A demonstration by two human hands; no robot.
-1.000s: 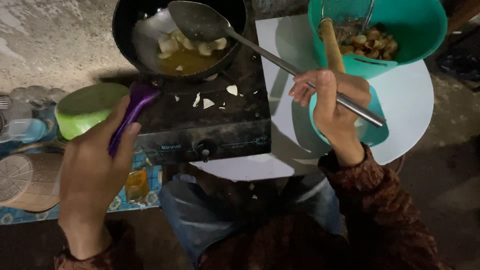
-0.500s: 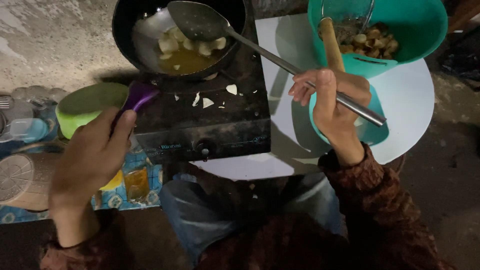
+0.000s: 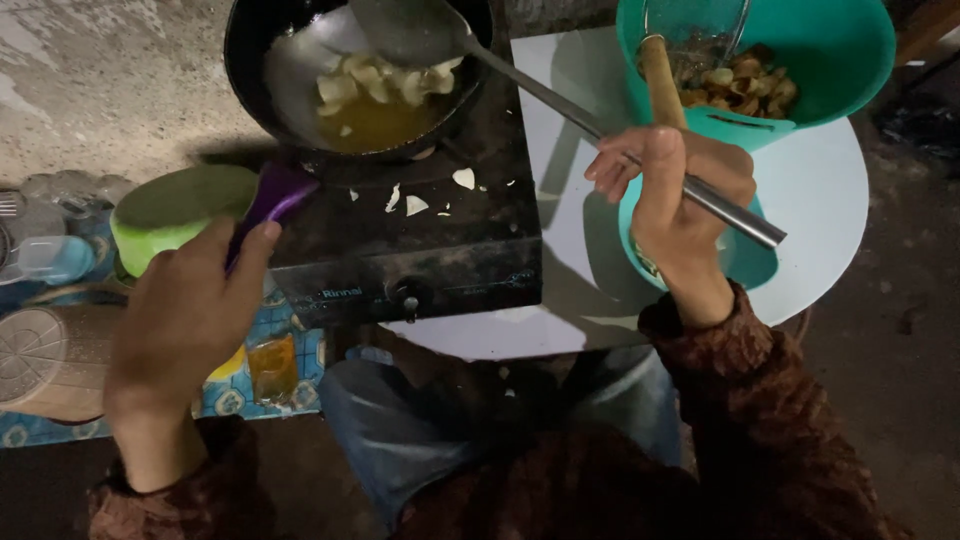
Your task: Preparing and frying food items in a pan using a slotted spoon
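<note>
My right hand [image 3: 675, 200] grips the steel handle of a long ladle [image 3: 560, 95], whose bowl rests over pale chips frying in oil in a black wok [image 3: 290, 75] on a dark single-burner stove [image 3: 420, 240]. My left hand [image 3: 185, 320] holds a purple handle [image 3: 270, 200] beside the stove's left edge. A lime-green bowl [image 3: 175, 205] sits just left of that handle. A teal bowl [image 3: 800, 60] at upper right holds fried brown chips and a wire skimmer with a wooden handle [image 3: 662, 75].
A white round tray [image 3: 830, 200] lies under the teal bowl. Loose chip pieces [image 3: 415, 200] lie on the stove top. A small glass of amber liquid [image 3: 272, 368], a round beige lid [image 3: 45, 360] and clear plastic containers [image 3: 45, 250] sit at left on a patterned cloth.
My left hand has slid down and toward me along the purple handle, exposing more of the green bowl. The right hand and ladle stay nearly still.
</note>
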